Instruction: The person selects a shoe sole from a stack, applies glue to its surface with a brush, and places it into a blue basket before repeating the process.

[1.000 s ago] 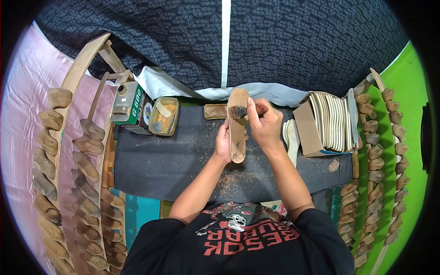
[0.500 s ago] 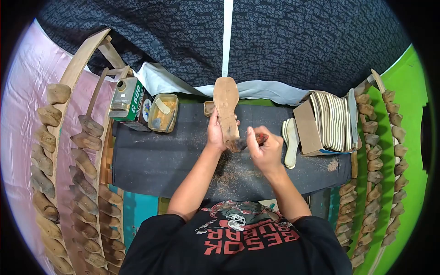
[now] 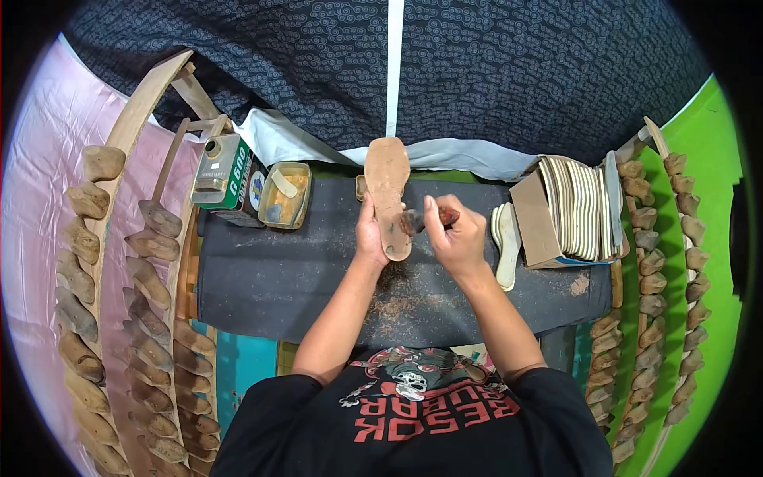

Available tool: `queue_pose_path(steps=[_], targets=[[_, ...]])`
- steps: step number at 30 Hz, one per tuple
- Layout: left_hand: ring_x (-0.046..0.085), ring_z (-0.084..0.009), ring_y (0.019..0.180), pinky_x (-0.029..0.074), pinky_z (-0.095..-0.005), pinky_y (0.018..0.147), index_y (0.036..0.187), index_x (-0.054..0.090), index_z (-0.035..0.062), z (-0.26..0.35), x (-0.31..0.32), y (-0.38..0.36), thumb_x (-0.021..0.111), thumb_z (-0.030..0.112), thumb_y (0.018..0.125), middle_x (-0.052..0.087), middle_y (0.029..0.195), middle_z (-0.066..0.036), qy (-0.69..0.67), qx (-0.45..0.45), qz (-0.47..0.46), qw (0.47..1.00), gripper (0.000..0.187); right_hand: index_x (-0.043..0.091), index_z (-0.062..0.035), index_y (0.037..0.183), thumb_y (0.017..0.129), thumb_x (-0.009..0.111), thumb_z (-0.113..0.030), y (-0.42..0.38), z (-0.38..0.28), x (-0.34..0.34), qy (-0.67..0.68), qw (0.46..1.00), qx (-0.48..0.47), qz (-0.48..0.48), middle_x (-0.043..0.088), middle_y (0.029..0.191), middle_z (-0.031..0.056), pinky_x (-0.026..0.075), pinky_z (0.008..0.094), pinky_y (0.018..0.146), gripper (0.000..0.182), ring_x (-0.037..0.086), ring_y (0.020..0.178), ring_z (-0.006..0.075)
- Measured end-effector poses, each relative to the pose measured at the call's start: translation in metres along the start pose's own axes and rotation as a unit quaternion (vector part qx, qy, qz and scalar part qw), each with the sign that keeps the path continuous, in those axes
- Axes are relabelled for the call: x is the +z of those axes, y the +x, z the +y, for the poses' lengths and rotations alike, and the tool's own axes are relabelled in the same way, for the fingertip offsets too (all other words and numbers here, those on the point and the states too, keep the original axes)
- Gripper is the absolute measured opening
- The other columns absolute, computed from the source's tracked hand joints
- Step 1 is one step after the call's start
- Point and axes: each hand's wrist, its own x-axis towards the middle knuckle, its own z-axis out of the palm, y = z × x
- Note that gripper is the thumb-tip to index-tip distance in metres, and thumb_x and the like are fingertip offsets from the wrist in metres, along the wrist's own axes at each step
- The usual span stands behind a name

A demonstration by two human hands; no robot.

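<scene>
A tan shoe sole (image 3: 387, 168) stands out over the table, wide end away from me, narrow heel end toward me. My left hand (image 3: 369, 237) grips it along its left edge, fingers passing underneath. Closed around the red handle of a brush is my right hand (image 3: 459, 242). The brush's dark, stained bristles (image 3: 412, 222) meet the right side of the sole's narrow part. Darker smudges mark the heel area. Just right of my right hand lie a few pale insoles (image 3: 506, 246).
Reddish crumbs litter the dark tabletop (image 3: 262, 278). A carton (image 3: 534, 224) of upright insoles is at right; a glue can (image 3: 225, 179) and a tub (image 3: 300, 215) with orange residue stand at left. Racks of wooden shoe lasts (image 3: 149, 282) flank both sides. A small container (image 3: 361, 188) sits behind the sole.
The brush has moved up from the heel end to the sole's narrow middle, uncovering the heel. The sole has tilted slightly, its wide end shifting left.
</scene>
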Motion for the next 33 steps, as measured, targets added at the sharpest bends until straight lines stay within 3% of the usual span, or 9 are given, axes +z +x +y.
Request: queue_pose_path(steps=[2,3,8,10,11,15,22,30,33], targets=[[0.067,-0.0213,0.089,0.058,-0.0383,0.079,0.128,0.059,0.0114,0.01,-0.015,0.0,0.037,0.058,0.106,0.068,0.101,-0.008,0.032,0.011,-0.006,0.999,0.056,0.061,-0.0032,0.074,0.094,0.07,-0.011,-0.004,0.003,0.002,0.008,1.0,0.013,-0.017,0.056,0.055,0.0099,0.042,0.034,0.046,0.023,0.056,0.046,0.0221],[0.07,-0.0255,0.074,0.061,-0.0379,0.066,0.124,0.061,0.011,0.016,-0.014,-0.002,0.037,0.055,0.106,0.069,0.091,-0.012,0.009,0.007,0.031,0.999,0.053,0.061,-0.0026,0.074,0.095,0.069,-0.012,-0.004,0.008,0.003,0.018,0.998,0.046,-0.024,0.057,0.056,0.0099,0.042,0.0341,0.046,0.024,0.056,0.046,0.0193],[0.068,-0.0278,0.072,0.06,-0.0352,0.061,0.122,0.062,0.0095,0.031,-0.028,-0.019,0.04,0.054,0.106,0.069,0.09,-0.012,-0.014,0.022,0.011,1.0,0.053,0.065,0.0013,0.085,0.095,0.071,-0.016,0.013,0.069,0.033,0.016,0.993,0.117,-0.022,0.059,0.061,0.0097,0.044,0.0322,0.053,0.021,0.053,0.053,0.0143],[0.067,-0.0276,0.07,0.06,-0.035,0.061,0.121,0.063,0.0102,0.033,-0.031,-0.027,0.04,0.054,0.106,0.069,0.09,-0.012,-0.022,0.036,0.032,0.999,0.052,0.067,0.0021,0.095,0.095,0.072,-0.018,0.019,0.092,0.054,0.077,0.98,0.154,-0.099,0.066,0.072,0.0137,0.05,0.032,0.062,0.02,0.062,0.063,0.0167],[0.067,-0.0263,0.072,0.059,-0.036,0.064,0.122,0.062,0.011,0.033,-0.034,-0.03,0.04,0.052,0.106,0.069,0.092,-0.012,-0.03,0.034,0.021,0.999,0.049,0.067,0.0025,0.103,0.094,0.071,-0.019,0.02,0.101,0.062,0.074,0.973,0.168,-0.141,0.072,0.086,0.0185,0.053,0.0346,0.072,0.024,0.07,0.077,0.0235],[0.066,-0.0252,0.076,0.059,-0.0374,0.068,0.123,0.061,0.0111,0.033,-0.032,-0.044,0.039,0.05,0.107,0.069,0.095,-0.011,-0.051,0.067,0.062,0.995,0.048,0.067,0.0027,0.106,0.094,0.07,-0.02,0.015,0.133,0.095,0.055,0.967,0.139,-0.208,0.073,0.095,0.022,0.054,0.0401,0.078,0.026,0.071,0.086,0.0349],[0.067,-0.0223,0.08,0.057,-0.0398,0.07,0.124,0.061,0.0114,0.034,-0.049,-0.053,0.038,0.051,0.107,0.069,0.096,-0.009,-0.004,0.049,0.02,0.999,0.049,0.068,0.0008,0.108,0.094,0.07,-0.021,0.001,0.147,0.11,-0.015,0.957,0.143,-0.25,0.072,0.095,0.0227,0.054,0.0418,0.078,0.026,0.071,0.086,0.0375],[0.067,-0.0224,0.078,0.058,-0.0395,0.071,0.123,0.062,0.0115,0.025,-0.039,-0.045,0.039,0.055,0.106,0.069,0.094,-0.009,-0.023,0.022,-0.007,0.999,0.052,0.069,0.001,0.105,0.1,0.066,-0.021,0.028,0.116,0.075,0.191,0.952,0.234,-0.041,0.069,0.078,0.0043,0.052,0.0253,0.063,0.022,0.064,0.069,0.0082],[0.066,-0.0209,0.077,0.059,-0.0391,0.073,0.124,0.061,0.0107,0.016,-0.03,-0.04,0.04,0.059,0.104,0.067,0.091,-0.008,0.002,0.002,-0.01,1.0,0.057,0.069,-0.0007,0.104,0.101,0.065,-0.022,0.04,0.099,0.055,0.213,0.953,0.214,-0.006,0.069,0.079,0.0037,0.052,0.0247,0.063,0.022,0.064,0.068,0.0091]])
